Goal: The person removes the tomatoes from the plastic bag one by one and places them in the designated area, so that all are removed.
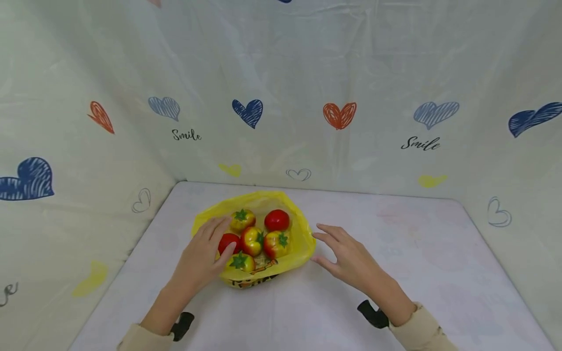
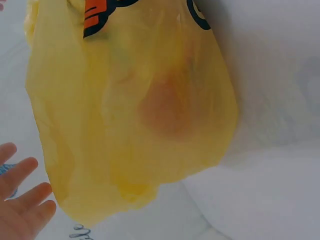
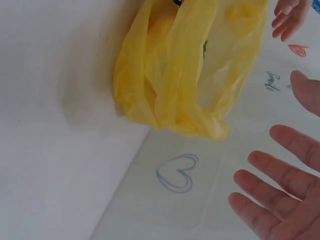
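Observation:
A yellow plastic bag (image 1: pixel 303 236) with black and orange print stands wide open on the table, its rim spread. Inside lie several tomatoes: red ones such as the red tomato (image 1: pixel 277 220), and yellow-red ones with green leafy tops, like the yellow-red tomato (image 1: pixel 252 241). My left hand (image 1: pixel 199 256) hovers over the bag's left side with spread fingers, partly covering a red tomato. Just off the right rim is my right hand (image 1: pixel 351 256), its fingers loosely bent and holding nothing. In the right wrist view, the bag (image 3: pixel 170 85) is apart from my right hand (image 3: pixel 287 190).
The white table (image 1: pixel 395 253) extends to both sides of the bag. Behind and around it hangs a pale curtain (image 1: pixel 290 58) printed with hearts and "Smile" lettering. Dark straps (image 1: pixel 373 314) sit at both wrists, above beige sleeves (image 1: pixel 419 329).

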Tool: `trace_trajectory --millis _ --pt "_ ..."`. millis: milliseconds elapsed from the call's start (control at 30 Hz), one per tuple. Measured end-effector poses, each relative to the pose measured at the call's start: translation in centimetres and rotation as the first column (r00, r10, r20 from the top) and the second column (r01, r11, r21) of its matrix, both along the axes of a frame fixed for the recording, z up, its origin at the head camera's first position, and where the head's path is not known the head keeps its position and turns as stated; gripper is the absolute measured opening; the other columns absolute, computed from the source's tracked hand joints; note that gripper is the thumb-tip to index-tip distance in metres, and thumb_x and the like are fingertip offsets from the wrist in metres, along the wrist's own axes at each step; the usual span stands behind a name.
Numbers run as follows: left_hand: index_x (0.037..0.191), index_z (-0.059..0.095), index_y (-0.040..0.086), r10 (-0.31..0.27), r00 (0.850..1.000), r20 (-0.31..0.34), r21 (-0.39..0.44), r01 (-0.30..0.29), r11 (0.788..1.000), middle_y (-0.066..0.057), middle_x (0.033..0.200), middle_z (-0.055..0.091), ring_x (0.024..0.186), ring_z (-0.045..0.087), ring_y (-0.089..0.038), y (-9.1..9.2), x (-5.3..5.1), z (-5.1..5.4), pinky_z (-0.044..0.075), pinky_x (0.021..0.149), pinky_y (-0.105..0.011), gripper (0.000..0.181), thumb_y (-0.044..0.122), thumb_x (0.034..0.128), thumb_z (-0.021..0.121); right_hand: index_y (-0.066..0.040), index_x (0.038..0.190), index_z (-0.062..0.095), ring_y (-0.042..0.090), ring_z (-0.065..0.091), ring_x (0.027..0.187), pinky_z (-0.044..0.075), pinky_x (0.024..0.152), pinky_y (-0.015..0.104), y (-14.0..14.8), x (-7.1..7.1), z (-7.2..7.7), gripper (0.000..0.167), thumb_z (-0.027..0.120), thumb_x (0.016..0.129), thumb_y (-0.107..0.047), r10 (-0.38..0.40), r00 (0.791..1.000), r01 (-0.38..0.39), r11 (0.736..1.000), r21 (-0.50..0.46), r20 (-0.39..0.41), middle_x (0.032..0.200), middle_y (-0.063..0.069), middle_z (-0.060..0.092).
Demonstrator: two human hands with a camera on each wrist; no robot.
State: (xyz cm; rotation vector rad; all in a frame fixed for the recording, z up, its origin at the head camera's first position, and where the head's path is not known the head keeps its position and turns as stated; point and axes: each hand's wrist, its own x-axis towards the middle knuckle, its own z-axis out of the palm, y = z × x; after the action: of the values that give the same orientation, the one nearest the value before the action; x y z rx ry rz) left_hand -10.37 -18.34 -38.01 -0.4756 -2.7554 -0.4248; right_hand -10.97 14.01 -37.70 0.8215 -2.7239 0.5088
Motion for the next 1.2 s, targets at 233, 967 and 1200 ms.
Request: trace_trajectory --millis 233,967,1200 --pt "0.135 0.043 0.005 0.069 0.998 0.002 0.066 -0.069 0.995 -0.015 0.136 0.043 0.125 0.04 -0.035 -0.7 0.5 -0.1 0.048 0.091 -0.052 0.055 0.017 0.0861 0.063 -0.01 0.12 0.06 0.023 0.054 0.117 0.05 0.093 0.038 -1.6 -0.1 0.0 0.045 0.071 0.081 -0.031 0.007 0.998 -0.004 0.999 -0.05 0.061 0.128 0.008 0.055" --pt "0.139 0.038 0.004 0.23 0.967 0.11 0.303 -0.253 0.919 -0.021 0.141 0.038 0.126 0.039 -0.04 -2.2 1.7 -0.5 0.039 0.099 -0.057 0.057 0.006 0.0862 0.06 -0.006 0.118 0.059 0.022 0.057 0.111 0.049 0.094 0.038 -5.3 -0.7 -1.5 0.038 0.069 0.084 -0.019 0.064 0.962 0.002 0.97 -0.243 0.264 0.119 0.006 0.06" --pt "0.141 0.033 0.002 0.238 0.96 0.149 0.409 -0.279 0.869 -0.021 0.138 0.04 0.12 0.047 -0.036 -2.4 1.5 -1.0 0.047 0.09 -0.046 0.063 0.005 0.0855 0.062 -0.004 0.118 0.059 0.025 0.056 0.112 0.048 0.095 0.041 -6.2 -1.0 -1.7 0.038 0.069 0.083 -0.018 0.088 0.947 0.009 0.955 -0.298 0.31 0.119 0.008 0.059"
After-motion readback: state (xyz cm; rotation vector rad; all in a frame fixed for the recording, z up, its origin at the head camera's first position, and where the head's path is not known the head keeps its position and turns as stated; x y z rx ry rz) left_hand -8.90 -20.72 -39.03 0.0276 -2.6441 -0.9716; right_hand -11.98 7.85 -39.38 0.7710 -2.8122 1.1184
